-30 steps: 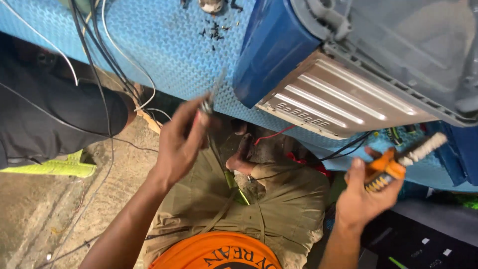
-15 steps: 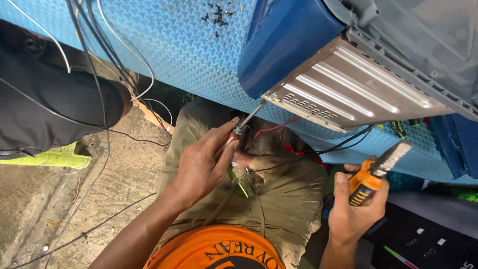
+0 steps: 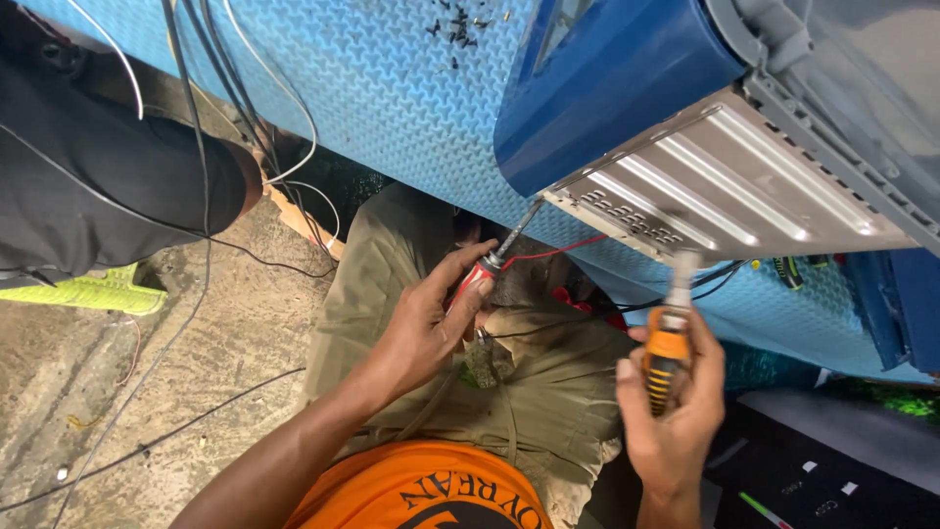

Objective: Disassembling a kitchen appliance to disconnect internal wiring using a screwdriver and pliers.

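— Report the position of the hands.

— My left hand is clamped on a red-handled screwdriver. Its long axis runs up and to the right, and the tip sits at the near lower corner of the ribbed metal panel under the blue housing. My right hand is closed around an orange-handled tool, held upright, its pale upper end just below the same panel's edge.

— Which hand is nearer the panel?

— The left one's tool appears to touch it; the right one's tool stands just under it (contact cannot be confirmed, the end is blurred). The hands are apart, the panel up and ahead of both.

— Pose of the arms?

— Left forearm reaches diagonally across my olive trousers, wrist bent inward. Right forearm rises nearly straight, palm turned to the left.

— Anything else noted?

— A red wire runs from the screwdriver area toward the panel. Black cables hang over the blue textured mat. Another person's dark sleeve is at far left.
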